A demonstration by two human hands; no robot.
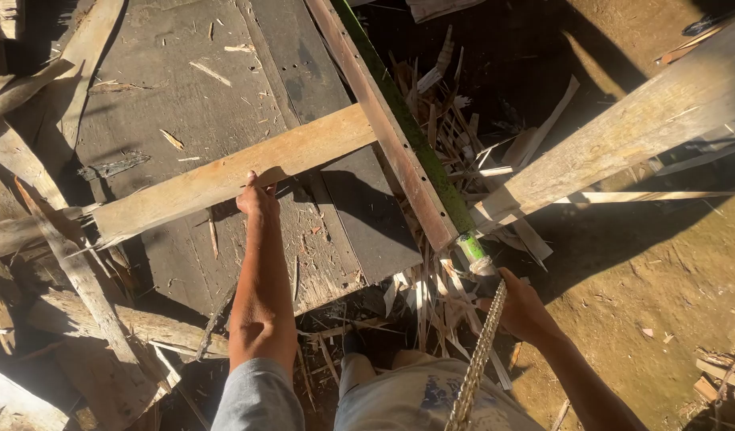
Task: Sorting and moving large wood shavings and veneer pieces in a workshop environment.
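Grey weathered boards (192, 88) form a platform at eleven o'clock; splintered wood scraps (431, 128) heap at centre; a pale plank (623, 136) slants at two o'clock over sandy ground (647, 287)

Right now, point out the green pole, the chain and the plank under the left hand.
green pole (415, 136), head view, mid shaft.
chain (481, 351), head view, middle links.
plank (224, 177), head view, top face.

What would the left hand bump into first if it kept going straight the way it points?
Nothing new: the left hand already rests against the pale wooden plank. Beyond it lies the dark board platform, though depth is unclear.
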